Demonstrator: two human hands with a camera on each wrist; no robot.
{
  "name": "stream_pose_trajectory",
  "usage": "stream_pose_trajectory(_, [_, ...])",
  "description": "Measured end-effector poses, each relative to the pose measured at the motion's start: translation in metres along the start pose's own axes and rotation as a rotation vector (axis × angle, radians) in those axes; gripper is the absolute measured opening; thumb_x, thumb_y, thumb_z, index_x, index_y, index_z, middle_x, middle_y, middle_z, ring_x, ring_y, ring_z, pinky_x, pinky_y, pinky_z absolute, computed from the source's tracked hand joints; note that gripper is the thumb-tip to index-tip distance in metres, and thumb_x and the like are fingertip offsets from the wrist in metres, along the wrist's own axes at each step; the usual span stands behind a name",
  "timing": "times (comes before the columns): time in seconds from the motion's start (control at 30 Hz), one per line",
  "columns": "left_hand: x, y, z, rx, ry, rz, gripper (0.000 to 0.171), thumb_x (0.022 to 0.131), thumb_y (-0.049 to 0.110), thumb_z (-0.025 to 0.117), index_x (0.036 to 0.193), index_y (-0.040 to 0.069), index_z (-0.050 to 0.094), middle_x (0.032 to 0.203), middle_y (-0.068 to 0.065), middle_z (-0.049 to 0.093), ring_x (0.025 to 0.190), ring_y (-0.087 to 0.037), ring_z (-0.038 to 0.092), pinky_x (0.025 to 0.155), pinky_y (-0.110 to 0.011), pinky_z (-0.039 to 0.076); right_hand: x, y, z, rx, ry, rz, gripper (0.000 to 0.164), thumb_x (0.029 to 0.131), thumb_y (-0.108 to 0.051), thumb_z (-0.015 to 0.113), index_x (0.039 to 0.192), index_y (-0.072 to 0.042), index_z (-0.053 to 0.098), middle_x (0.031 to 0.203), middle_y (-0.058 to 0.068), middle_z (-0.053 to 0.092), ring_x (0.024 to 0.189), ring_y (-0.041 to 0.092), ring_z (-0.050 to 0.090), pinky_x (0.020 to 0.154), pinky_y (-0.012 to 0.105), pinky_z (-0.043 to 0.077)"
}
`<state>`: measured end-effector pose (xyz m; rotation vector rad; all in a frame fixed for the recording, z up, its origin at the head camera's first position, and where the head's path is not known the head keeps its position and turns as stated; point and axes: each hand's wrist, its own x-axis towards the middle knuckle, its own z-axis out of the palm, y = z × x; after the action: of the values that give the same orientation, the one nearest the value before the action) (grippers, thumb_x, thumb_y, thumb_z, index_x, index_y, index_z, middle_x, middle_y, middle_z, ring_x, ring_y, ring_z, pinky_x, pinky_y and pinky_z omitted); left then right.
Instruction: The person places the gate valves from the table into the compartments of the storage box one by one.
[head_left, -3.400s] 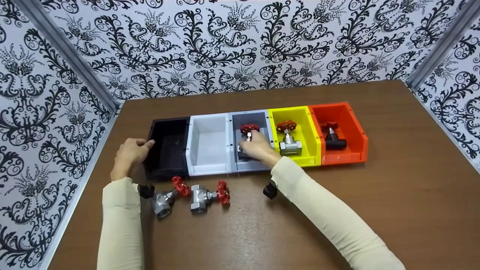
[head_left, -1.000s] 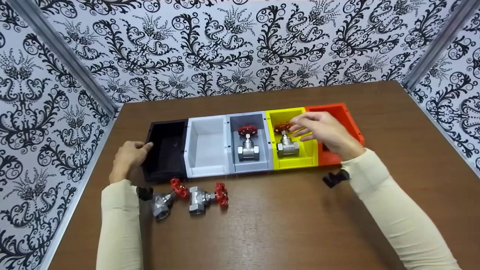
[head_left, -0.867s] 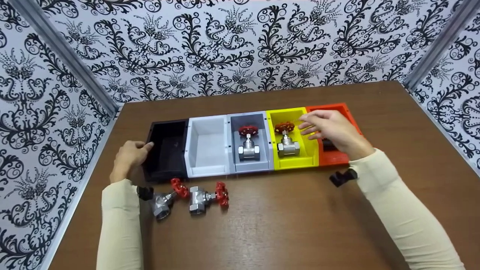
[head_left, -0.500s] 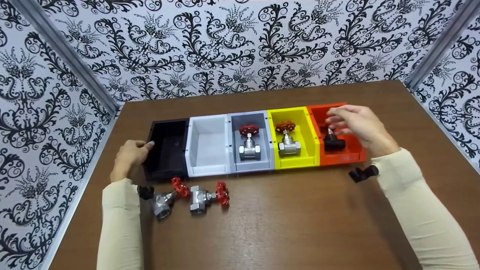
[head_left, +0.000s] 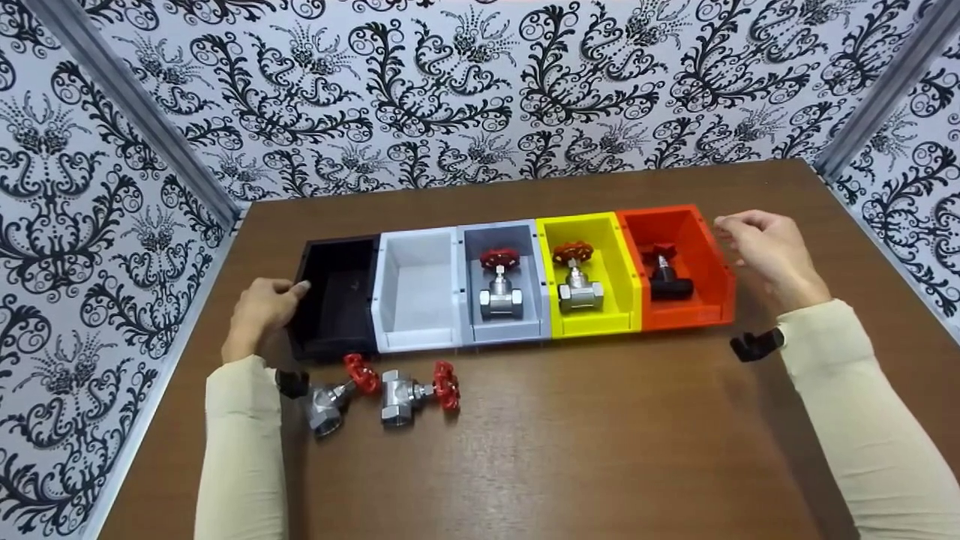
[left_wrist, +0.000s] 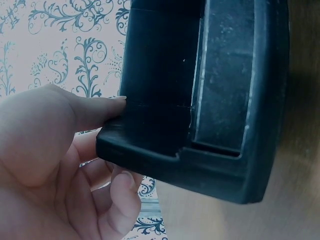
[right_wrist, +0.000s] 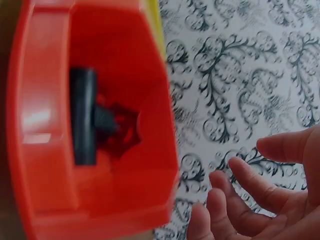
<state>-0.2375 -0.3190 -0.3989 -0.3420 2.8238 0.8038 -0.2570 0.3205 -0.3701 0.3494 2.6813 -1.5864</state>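
Observation:
My left hand [head_left: 259,311] pinches the left side wall of the black bin [left_wrist: 220,175], its thumb over the rim and its fingers outside. My right hand [head_left: 776,251] is just right of the orange-red bin [head_left: 690,319], fingers loosely bent, holding nothing; the right wrist view shows a gap between them. Inside that bin lies a black-bodied valve [head_left: 670,287] with a red handle. A silver valve with a red handwheel [head_left: 581,292] stands in the yellow bin [head_left: 600,324]. The grey bin [head_left: 506,331] has a similar valve [head_left: 501,300] in it.
The white bin [head_left: 420,300] joins the row between black and grey, with nothing inside. In front of the row, two silver valves with red handwheels lie on the table [head_left: 585,450]: an angled one [head_left: 326,409] by the left wrist and a T-shaped one [head_left: 397,397]. Patterned walls enclose the back and sides.
My right hand has let go of the valve in the grey bin and moved right, past the yellow and orange-red bins, to the row's right end. The left hand stays on the black bin.

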Motion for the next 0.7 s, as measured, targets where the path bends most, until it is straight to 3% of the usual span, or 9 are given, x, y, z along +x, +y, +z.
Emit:
stream_pose_trajectory(0.17, [0.001,-0.001,-0.001,0.006,-0.008,-0.001,0.062,0.102,0.051,0.044,0.142,0.004,0.052,0.148,-0.031,0.040,0.133,-0.056,0.035,0.108,-0.065,0.030,0.007,0.011,0.000,-0.065,-0.034,0.078,0.057,0.100,-0.048,0.048,0.138,-0.005,0.051,0.121,0.003,0.056,0.104,0.019,0.052,0.079,0.028,0.050])
stream_pose_trajectory(0.27, [0.000,0.000,-0.001,0.006,-0.008,-0.004,0.062,0.102,0.050,0.044,0.142,0.004,0.051,0.148,-0.030,0.040,0.134,-0.055,0.035,0.108,-0.065,0.030,0.009,0.015,0.001,-0.065,-0.071,0.110,0.060,0.101,-0.047,0.046,0.141,-0.002,0.046,0.131,0.012,0.049,0.109,0.025,0.049,0.083,0.033,0.049])
stream_pose_trajectory(0.43, [0.001,-0.001,0.000,0.009,-0.003,0.000,0.061,0.101,0.050,0.045,0.141,0.005,0.052,0.147,-0.030,0.042,0.133,-0.055,0.036,0.107,-0.065,0.031,0.012,0.020,0.002,-0.133,-0.118,0.120,0.064,0.101,-0.048,0.045,0.142,0.001,0.044,0.130,0.017,0.048,0.107,0.030,0.048,0.083,0.036,0.048])
stream_pose_trajectory(0.7, [0.001,-0.001,0.001,0.034,0.019,0.013,0.057,0.102,0.050,0.044,0.134,0.006,0.060,0.142,-0.031,0.047,0.128,-0.055,0.042,0.102,-0.065,0.036,0.013,0.029,0.004,-0.313,-0.139,0.031,0.065,0.101,-0.052,0.043,0.131,0.005,0.054,0.128,0.023,0.048,0.108,0.036,0.045,0.083,0.039,0.038])
